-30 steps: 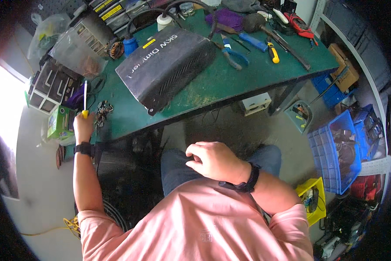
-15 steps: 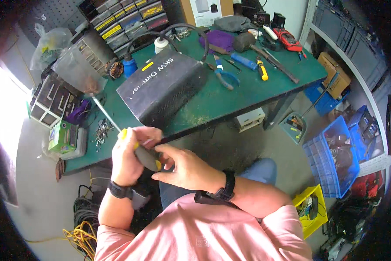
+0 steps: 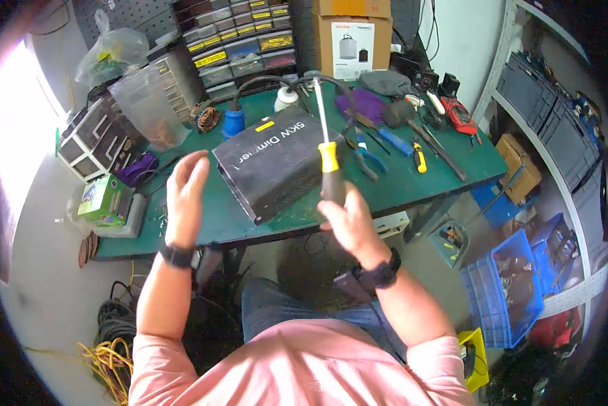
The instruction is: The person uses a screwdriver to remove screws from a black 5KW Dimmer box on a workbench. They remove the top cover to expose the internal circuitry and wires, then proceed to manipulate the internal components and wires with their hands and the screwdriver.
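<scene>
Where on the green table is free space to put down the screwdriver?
Bare green table shows between the black box and the pliers, along the front edge. Another strip lies left of the box, by the left hand. The back right, around the hammer, is crowded.

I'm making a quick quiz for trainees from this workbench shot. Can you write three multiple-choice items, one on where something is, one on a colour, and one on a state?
1. Where does the black box lie?
A. on the green table
B. on the floor
C. in the blue crate

2. What colour is the collar between the screwdriver handle and its shaft?
A. red
B. yellow
C. white

3. How is the left hand?
A. closed round the screwdriver
B. flat on the box
C. open and holding nothing

Answers:
1 A, the box rests flat on the green tabletop, in front of the person.
2 B, a yellow band sits above the dark grip.
3 C, its fingers are spread in the air, while the right hand grips the screwdriver upright.
</scene>
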The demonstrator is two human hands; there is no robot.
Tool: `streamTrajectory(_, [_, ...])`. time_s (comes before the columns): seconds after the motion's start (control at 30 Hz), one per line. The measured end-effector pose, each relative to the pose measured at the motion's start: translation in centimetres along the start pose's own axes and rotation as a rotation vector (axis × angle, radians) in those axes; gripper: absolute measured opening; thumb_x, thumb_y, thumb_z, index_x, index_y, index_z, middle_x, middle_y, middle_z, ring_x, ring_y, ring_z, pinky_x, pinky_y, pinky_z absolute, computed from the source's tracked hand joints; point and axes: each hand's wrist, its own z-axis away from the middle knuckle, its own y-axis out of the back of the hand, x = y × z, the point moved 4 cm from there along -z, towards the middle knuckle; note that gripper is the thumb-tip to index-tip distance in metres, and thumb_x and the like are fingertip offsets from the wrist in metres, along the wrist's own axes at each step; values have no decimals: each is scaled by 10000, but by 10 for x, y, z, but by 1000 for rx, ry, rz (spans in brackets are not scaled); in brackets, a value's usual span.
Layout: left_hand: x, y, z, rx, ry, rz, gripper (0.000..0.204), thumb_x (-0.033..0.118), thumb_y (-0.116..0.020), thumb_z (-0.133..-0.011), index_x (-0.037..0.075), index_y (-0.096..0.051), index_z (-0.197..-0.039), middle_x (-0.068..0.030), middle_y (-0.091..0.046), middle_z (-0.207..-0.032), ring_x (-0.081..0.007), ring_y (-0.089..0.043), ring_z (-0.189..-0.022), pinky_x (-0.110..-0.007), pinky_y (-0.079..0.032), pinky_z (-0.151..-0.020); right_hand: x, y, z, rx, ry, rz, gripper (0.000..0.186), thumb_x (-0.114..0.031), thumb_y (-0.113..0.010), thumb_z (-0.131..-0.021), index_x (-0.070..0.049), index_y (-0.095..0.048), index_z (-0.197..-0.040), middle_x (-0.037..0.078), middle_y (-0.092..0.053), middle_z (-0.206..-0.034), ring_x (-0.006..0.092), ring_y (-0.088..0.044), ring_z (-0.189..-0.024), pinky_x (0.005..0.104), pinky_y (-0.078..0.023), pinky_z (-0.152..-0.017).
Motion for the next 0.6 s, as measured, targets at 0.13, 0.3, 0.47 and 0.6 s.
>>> streamTrajectory(0.13, [-68,26,-58,63,123,-141,480,357,-567,-910,-71,-590,-1126,-155,-637,-1082,-202,-575,-1026,-303,-422,-901,10,-7,-19,81,2,15,276,-203,-622,-781,23,-518,-903,103,-570,-697,223,-560,-626,364,-455,-594])
streamTrajectory(0.3, [-110,0,-71,-98,297,-124,681,492,-526,-895,-113,-522,-1208,-222,-593,-1181,-277,-544,-1131,-335,-385,-975,22,-32,-22,90,-98,13,324,-232,-636,-755,35,-528,-905,143,-587,-729,261,-580,-678,377,-462,-646])
streamTrajectory(0.47, [-109,-11,-64,-89,299,-35,711,513,-519,-891,-110,-500,-1230,-224,-578,-1197,-279,-528,-1142,-334,-370,-984,4,-52,-26,69,-64,37,324,-237,-628,-750,44,-534,-883,169,-595,-736,294,-587,-689,388,-466,-660])
streamTrajectory(0.6, [-99,-22,-59,-24,305,-29,722,529,-523,-882,-104,-497,-1228,-215,-578,-1186,-268,-528,-1131,-338,-373,-975,-2,-65,-30,129,26,126,317,-217,-620,-741,56,-538,-880,195,-588,-732,313,-583,-700,401,-464,-676])
